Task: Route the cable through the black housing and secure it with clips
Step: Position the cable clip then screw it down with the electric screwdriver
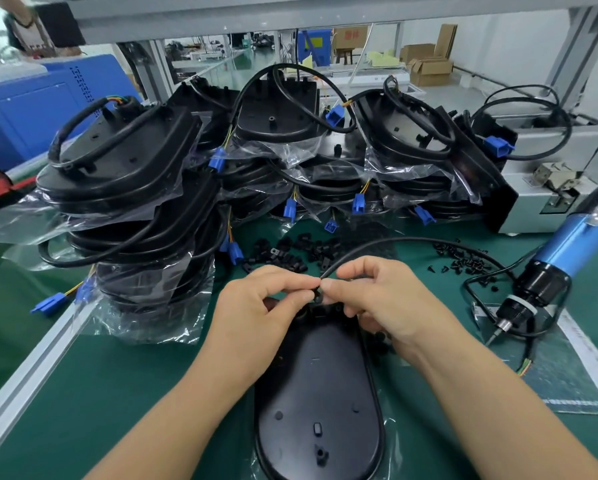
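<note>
At far end of flat oval black plastic housing (320,386): left hand (259,306), right hand (377,299) pinch thin black cable (377,244) together; small black clips (290,254) loose on green worktop (117,393). Early stage; clipping likely undone.

housing (320,382) near end: cut off by bottom edge
clip (317,295): mostly hidden between fingertips (327,284)

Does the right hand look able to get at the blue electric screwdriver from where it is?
Probably yes. The blue electric screwdriver lies on the mat to the right of the right hand with nothing between them, but its fingers are pinching the cable, so they'd let go first.
</note>
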The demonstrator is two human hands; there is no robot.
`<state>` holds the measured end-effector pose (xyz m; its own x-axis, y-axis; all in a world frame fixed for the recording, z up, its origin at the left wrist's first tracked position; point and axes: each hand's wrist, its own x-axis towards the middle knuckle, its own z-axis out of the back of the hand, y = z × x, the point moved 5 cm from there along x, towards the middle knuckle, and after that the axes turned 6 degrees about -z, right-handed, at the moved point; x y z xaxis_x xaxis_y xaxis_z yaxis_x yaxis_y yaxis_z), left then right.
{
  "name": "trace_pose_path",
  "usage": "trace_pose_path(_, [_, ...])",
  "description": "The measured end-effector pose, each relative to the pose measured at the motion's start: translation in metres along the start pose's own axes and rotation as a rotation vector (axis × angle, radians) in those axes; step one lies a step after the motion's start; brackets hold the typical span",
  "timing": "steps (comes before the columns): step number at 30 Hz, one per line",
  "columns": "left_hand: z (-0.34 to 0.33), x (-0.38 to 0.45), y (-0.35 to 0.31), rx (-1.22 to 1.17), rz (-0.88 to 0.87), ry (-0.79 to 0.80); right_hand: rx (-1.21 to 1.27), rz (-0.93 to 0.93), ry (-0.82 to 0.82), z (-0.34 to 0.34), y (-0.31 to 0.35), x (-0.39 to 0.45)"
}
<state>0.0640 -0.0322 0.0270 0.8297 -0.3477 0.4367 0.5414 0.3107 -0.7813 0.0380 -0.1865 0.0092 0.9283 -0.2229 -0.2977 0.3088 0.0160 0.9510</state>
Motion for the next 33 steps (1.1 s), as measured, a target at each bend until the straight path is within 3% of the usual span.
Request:
trace_pose_path(6, [0.002, -0.005, -0.012, 0.240, -0.177, -0.037, -0.064, -0.046, 0.127, -0.004, 0.005, 0.002])
trace_pose_path(9, [0.001, -0.007, -0.020, 0.398, -0.320, -0.013, -0.081, -0.079, 0.131, -0.005, 0.007, 0.003])
trace_pose_path(13, [0.001, -0.008, -0.026, 0.467, -0.356, -0.001, -0.068, -0.090, 0.085, -0.005, 0.007, 0.002])
trace_pose_path(20, [0.007, -0.005, -0.027, 0.358, -0.229, 0.026, -0.030, -0.009, 0.027, -0.005, 0.006, -0.002])
trace_pose_path(26, [0.005, -0.006, -0.030, 0.411, -0.276, 0.147, -0.062, 0.047, 0.004, -0.004, 0.006, -0.005])
trace_pose_path(33, [0.011, 0.010, -0.014, 0.190, 0.000, 0.204, -0.048, 0.088, -0.016, -0.006, 0.007, -0.004])
